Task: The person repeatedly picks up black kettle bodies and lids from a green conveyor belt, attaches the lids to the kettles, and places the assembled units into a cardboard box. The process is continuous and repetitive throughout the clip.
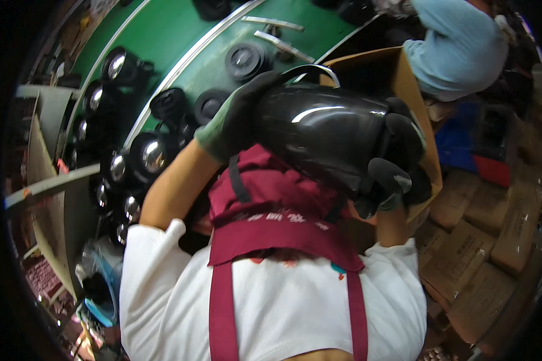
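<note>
- In front of the maroon cloth apron [283, 240], a glossy black cylindrical vessel with a curved handle [325, 129] lies tilted on its side in the air.
- At its left end, the gloved left hand [238, 114] is wrapped around it, holding it.
- At its right end, the dark-gloved right hand [400, 162] touches it; dark against dark, I cannot tell how closed its grip is.
- Behind, an open brown cardboard box [429, 114] stands beside a green tabletop [183, 39].
</note>
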A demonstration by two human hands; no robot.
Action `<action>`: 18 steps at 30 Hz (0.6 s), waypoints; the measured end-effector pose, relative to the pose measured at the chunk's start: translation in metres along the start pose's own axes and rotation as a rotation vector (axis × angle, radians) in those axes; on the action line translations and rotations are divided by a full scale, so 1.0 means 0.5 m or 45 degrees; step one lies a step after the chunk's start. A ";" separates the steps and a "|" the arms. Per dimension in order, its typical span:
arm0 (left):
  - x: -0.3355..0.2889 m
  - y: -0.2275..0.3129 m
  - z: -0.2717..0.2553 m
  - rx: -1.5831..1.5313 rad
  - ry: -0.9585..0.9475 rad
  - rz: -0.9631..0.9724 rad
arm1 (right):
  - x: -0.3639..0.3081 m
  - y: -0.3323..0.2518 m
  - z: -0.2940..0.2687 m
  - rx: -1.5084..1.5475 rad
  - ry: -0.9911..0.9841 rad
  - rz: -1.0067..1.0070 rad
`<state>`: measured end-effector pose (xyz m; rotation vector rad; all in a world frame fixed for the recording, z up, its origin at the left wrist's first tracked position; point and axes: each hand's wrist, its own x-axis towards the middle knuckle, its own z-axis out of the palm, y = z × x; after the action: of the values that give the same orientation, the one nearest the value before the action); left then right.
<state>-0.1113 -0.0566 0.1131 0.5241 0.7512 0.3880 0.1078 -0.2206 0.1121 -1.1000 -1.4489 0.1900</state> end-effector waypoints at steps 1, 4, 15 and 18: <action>-0.002 -0.001 0.015 -0.049 0.001 0.061 | -0.003 0.001 0.004 -0.021 0.033 0.006; 0.022 -0.003 -0.008 0.282 -0.113 0.543 | -0.009 0.034 0.042 0.111 0.186 0.006; 0.011 0.054 -0.051 0.145 -0.364 -0.029 | 0.075 -0.009 0.036 -0.423 -0.325 -0.135; 0.035 0.030 -0.082 0.566 -0.471 0.205 | 0.091 -0.007 0.012 -0.337 -0.395 -0.459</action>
<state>-0.1314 -0.0228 0.0870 1.0487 0.4335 0.2601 0.1100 -0.1878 0.1442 -1.0275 -1.9675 -0.0952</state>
